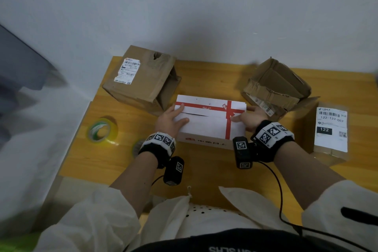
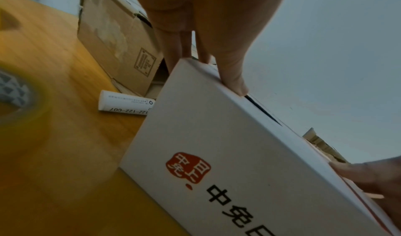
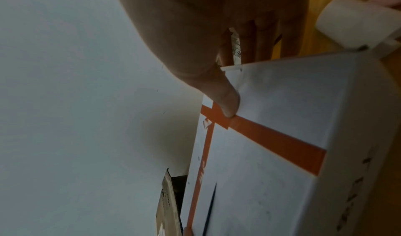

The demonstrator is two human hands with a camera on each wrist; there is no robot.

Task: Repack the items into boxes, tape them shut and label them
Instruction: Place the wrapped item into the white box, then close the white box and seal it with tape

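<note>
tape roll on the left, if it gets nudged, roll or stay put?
The tape roll lies flat on the table, so a nudge probably slides it rather than rolls it. Its hollow middle suggests it is light. The smooth wood likely lets it slide easily.

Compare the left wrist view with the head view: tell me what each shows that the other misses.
Only the left wrist view shows the label roll lying by the white box.
Only the head view shows the torn brown box on the right and the labelled parcel.
Both show the left hand resting on the white box, the right hand at its other end, and the tape roll.
</note>
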